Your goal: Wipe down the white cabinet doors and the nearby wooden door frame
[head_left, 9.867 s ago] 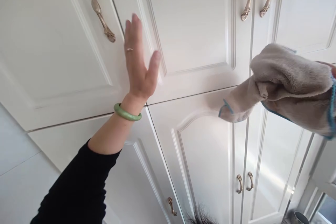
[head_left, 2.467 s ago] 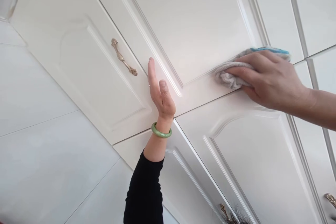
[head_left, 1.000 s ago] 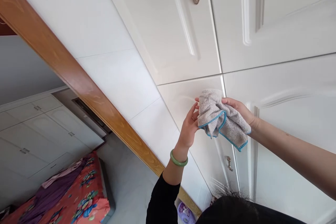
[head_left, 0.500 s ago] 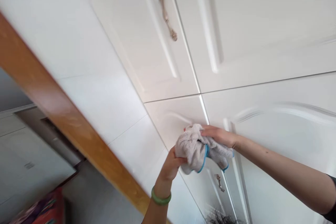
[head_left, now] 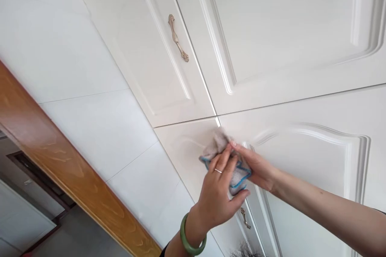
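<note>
A grey cloth (head_left: 217,144) with blue edging is bunched up between my two hands, in front of the white cabinet doors. My left hand (head_left: 216,194), with a ring and a green bangle (head_left: 193,237) at the wrist, lies over the near side of the cloth, its fingers closed on it and its thumb pointing right. From the right, my right hand (head_left: 259,168) grips the other side, with most of its fingers hidden behind the cloth. Whether the cloth touches the door behind it, I cannot tell.
An ornate metal handle (head_left: 178,39) sits on the upper cabinet door (head_left: 135,68), and a second handle (head_left: 245,217) is below the hands. White wall tiles (head_left: 96,128) and a brown wooden frame (head_left: 60,144) run along the left. Dark hair shows at the bottom edge.
My left hand has turned and moved from beneath the cloth onto its near side. The cloth is bunched smaller between the hands. The view has shifted slightly.
</note>
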A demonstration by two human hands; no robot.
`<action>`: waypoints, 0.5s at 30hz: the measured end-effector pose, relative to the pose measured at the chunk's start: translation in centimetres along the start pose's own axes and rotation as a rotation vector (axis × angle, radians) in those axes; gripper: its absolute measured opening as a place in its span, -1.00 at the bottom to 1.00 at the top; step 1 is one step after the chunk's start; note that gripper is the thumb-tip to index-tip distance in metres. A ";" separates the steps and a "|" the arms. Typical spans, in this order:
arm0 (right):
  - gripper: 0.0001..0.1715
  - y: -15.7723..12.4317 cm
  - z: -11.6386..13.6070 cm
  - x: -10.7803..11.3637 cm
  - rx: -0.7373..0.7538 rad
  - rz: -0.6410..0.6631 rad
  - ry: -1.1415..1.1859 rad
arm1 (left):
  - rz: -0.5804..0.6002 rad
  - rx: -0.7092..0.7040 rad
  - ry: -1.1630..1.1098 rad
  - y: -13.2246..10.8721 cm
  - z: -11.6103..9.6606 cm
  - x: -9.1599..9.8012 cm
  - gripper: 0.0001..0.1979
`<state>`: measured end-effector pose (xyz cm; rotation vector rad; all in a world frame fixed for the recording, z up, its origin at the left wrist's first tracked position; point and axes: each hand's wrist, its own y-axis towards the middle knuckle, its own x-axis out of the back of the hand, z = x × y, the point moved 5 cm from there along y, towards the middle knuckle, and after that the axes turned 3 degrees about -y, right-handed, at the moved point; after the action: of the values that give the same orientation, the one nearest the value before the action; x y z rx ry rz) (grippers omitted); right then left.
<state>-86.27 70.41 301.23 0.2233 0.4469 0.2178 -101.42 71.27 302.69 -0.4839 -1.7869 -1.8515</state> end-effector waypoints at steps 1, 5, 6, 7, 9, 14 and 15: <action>-0.32 -0.6 1.6 0.4 0.097 -0.084 -0.078 | 0.043 -0.107 -0.027 0.8 -0.8 -0.4 -0.41; -0.54 -3.8 12.5 0.7 0.877 -0.397 -0.715 | -0.188 -0.161 -0.136 4.3 0.6 1.2 -0.54; -0.50 -4.7 15.5 0.0 1.142 -0.467 -0.940 | -0.268 -0.151 -0.117 5.4 1.5 1.5 -0.51; -0.43 -5.3 18.0 -0.8 1.405 -0.529 -1.164 | -0.331 -0.165 -0.080 6.4 2.4 1.6 -0.47; -0.38 -5.3 21.3 -1.9 1.831 -0.573 -1.551 | -0.393 -0.234 0.000 8.7 4.0 0.9 -0.35; -0.38 -0.4 22.1 1.7 1.515 -0.266 -2.134 | -0.378 -0.284 0.113 13.0 7.8 -2.3 -0.15; -0.41 0.0 21.4 2.7 1.443 -0.211 -2.126 | -0.368 -0.285 0.125 13.5 8.4 -2.8 -0.13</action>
<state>-74.25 67.57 318.97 1.5649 -1.6129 -0.6390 -92.05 79.96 312.51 -0.1378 -1.6163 -2.3505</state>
